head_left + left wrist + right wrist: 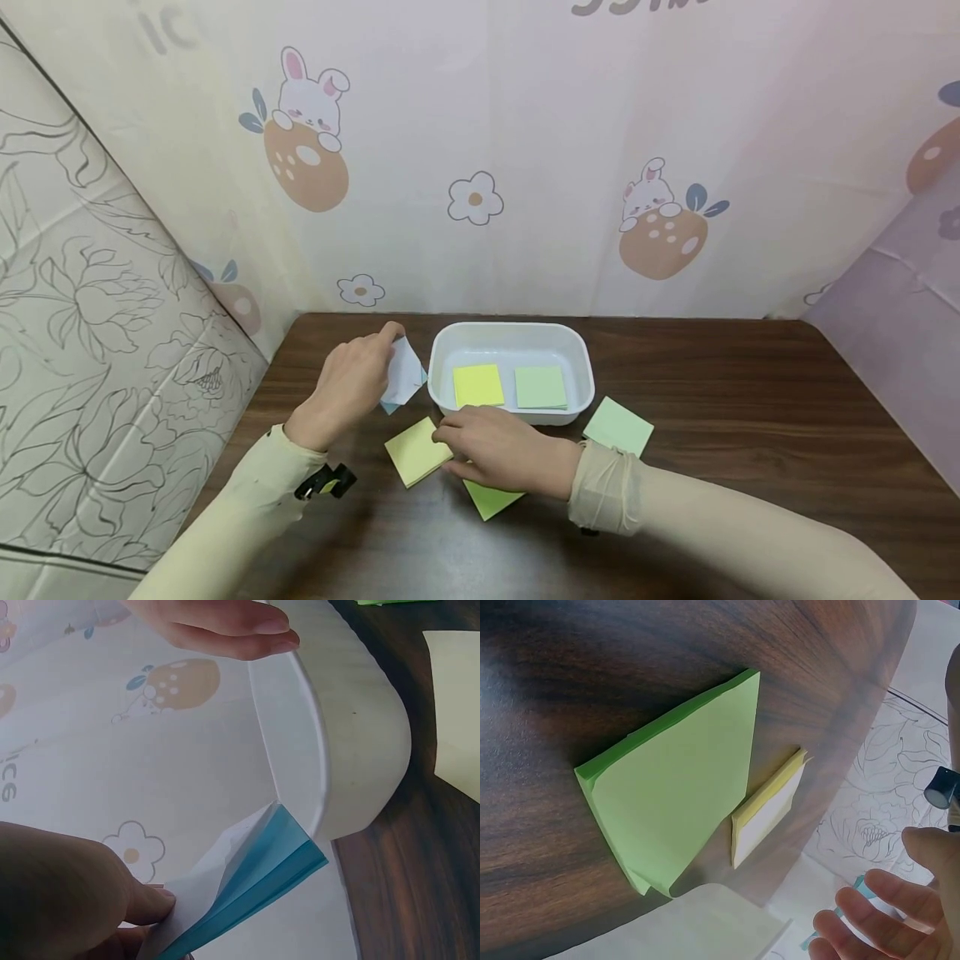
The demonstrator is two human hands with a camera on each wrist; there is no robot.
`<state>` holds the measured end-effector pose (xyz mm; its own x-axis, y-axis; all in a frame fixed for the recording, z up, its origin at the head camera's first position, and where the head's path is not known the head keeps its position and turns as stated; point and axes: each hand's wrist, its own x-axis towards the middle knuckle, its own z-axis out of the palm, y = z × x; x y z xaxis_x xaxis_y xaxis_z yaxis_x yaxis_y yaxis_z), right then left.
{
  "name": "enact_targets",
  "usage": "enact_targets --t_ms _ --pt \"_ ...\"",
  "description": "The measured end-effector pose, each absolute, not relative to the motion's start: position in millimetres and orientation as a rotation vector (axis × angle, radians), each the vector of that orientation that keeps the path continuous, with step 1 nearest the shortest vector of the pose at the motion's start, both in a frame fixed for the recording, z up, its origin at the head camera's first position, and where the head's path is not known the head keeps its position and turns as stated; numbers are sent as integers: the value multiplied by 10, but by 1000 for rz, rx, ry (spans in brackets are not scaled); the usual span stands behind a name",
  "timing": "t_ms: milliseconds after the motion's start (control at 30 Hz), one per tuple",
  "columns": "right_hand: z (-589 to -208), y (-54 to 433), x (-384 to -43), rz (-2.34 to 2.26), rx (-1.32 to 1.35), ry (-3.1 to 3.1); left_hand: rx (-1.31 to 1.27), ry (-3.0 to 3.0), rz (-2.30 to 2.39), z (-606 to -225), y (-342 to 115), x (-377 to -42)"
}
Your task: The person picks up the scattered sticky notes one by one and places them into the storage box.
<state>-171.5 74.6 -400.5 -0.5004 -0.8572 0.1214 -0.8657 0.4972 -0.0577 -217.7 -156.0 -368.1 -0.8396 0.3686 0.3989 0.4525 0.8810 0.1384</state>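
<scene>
My left hand pinches a blue sticky note pad with a pale top sheet, just left of the white tray. Thumb and fingertips grip one end, and the pad's other end overlaps the tray's rim in the left wrist view. My right hand hovers at the tray's front edge with nothing held, its fingers loosely bent. Below it a bright green pad lies on the table, partly hidden in the head view. Beside that lies a pale yellow pad.
Inside the tray sit a bright yellow pad and a light green pad, side by side. Another light green pad lies right of the tray, partly behind my right wrist. The dark wooden table meets a patterned wall covering.
</scene>
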Motion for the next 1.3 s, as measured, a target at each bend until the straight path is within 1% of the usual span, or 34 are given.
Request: enact_targets --t_ms 867,1300 --pt "-4011 828 -1745 220 1488 -2659 -656 -2703 -352 -3713 -1344 -2206" --pt "-3986 987 -1793 315 1453 -2713 -671 -2726 -344 -3704 -1244 -2229"
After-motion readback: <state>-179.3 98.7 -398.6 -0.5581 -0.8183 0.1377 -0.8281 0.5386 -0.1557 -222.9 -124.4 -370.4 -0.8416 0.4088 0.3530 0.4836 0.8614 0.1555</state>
